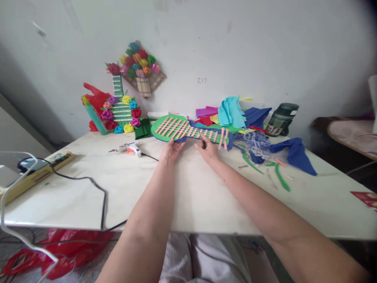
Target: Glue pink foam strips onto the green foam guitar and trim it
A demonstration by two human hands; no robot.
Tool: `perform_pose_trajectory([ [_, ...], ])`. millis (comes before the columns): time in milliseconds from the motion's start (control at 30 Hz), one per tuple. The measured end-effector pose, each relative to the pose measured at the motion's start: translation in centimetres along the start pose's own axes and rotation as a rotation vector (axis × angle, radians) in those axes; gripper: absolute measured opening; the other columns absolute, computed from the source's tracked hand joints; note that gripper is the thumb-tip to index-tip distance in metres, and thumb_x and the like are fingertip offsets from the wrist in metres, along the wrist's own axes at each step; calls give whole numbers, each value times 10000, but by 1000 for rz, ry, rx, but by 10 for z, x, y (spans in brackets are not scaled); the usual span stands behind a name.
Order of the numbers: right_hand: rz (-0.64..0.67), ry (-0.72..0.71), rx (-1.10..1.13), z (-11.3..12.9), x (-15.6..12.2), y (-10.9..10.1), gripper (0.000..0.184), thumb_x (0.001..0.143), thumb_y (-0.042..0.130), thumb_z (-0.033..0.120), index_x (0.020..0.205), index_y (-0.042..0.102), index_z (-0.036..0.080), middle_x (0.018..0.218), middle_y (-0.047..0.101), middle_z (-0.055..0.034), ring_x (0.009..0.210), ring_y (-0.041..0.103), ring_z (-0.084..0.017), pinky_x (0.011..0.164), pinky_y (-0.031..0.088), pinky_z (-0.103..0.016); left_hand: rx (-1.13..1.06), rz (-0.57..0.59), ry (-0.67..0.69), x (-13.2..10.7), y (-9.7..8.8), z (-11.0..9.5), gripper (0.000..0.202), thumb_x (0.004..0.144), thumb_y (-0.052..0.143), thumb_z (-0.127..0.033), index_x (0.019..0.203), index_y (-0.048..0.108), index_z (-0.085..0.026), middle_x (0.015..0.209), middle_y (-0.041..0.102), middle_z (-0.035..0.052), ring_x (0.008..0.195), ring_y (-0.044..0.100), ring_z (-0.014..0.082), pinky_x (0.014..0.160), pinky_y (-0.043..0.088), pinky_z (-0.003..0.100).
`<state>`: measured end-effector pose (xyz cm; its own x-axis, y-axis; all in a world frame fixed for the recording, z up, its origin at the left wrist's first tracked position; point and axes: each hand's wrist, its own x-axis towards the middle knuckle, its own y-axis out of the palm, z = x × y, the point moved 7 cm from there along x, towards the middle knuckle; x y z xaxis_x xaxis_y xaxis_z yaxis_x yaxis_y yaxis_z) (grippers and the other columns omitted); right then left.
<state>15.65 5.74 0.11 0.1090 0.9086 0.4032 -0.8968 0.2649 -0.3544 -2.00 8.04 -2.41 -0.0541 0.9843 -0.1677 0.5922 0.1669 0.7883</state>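
Observation:
A guitar-shaped paper craft (172, 127) with a green body, blue edging, pink strips and pale strings lies tilted across the back middle of the table. My left hand (173, 151) grips the lower edge of its body, fingers partly beneath it. Closed at the neck, my right hand (209, 151) holds a small dark tool (203, 142) whose kind I cannot make out. Left of the craft rests a white glue gun (134, 149) with an orange trigger. Tangled pale yarn (256, 144) lies right of the neck.
Blue cloth-like paper (297, 155), green scraps (282, 177) and a dark bottle (282, 119) are on the right. A flower-decorated craft (121, 113) leans on the wall. A power strip (44, 173) and a black cord (91, 180) run along the left.

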Motion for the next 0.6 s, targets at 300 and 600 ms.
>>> perform_pose_trajectory([
  [300, -3, -20, -319, 22, -9, -9, 480, 768, 622, 327, 1244, 594, 278, 1024, 710, -29, 925, 642, -222, 862, 471, -356, -55, 1, 0, -3, -1, -1, 353, 868, 414, -225, 1138, 576, -67, 859, 692, 145, 869, 687, 247, 770, 560, 361],
  [600, 1, 13, -469, 14, -8, -7, 452, 780, 596, 318, 1231, 604, 280, 1047, 716, -16, 975, 646, -213, 870, 473, -329, 73, 42, -214, -7, 5, 13, 524, 889, 447, -442, 1259, 476, -72, 1016, 651, 213, 1006, 651, 312, 755, 571, 397],
])
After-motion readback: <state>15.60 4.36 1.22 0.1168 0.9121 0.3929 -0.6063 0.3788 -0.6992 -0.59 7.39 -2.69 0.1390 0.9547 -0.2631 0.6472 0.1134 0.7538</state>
